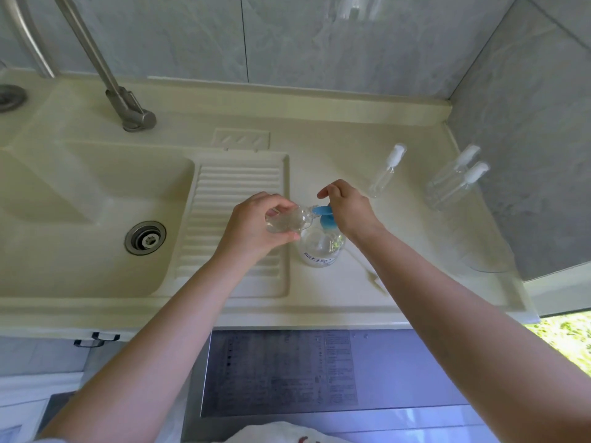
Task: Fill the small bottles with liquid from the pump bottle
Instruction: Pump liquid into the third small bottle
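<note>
home laundry corner | sink (96, 199) with washboard (236, 199) | tap (128, 107) | tiled wall (319, 36)

The cream counter (319, 132) has a sink basin at its left end and a ribbed drainboard (236, 187) in the middle. The pump bottle (319, 251) stands beside the drainboard. Three small bottles (385, 172) stand toward the back right corner.
</note>
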